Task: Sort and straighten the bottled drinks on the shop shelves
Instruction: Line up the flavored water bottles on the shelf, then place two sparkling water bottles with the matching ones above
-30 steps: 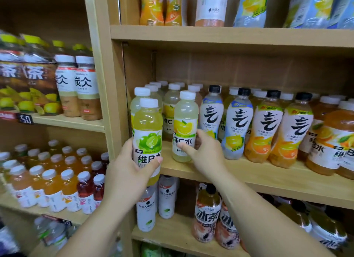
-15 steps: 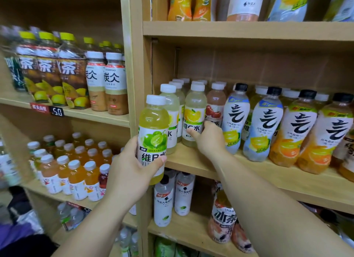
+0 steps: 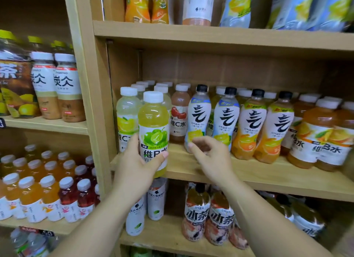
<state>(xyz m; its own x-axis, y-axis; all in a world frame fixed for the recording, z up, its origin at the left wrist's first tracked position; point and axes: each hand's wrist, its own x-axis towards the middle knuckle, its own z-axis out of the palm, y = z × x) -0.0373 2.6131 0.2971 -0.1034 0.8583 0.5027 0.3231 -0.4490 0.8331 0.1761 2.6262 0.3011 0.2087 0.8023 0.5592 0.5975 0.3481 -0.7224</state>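
Restocking looks underway: left hand [image 3: 134, 166] grips the lime-label bottle [image 3: 153, 130] at the middle shelf [image 3: 268, 172] front edge, right hand [image 3: 208, 159] loosely open and empty near the black-capped bottle [image 3: 198, 118]; next, probably seating it upright in the gap.

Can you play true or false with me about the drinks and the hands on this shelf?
1. The left hand holds the lime bottle. True.
2. The right hand holds a bottle. False: it is empty, fingers curled near the black-capped bottle.
3. The lime bottle has a black cap. False: its cap is white.
4. The orange bottles with black caps stand upright on the middle shelf. True.
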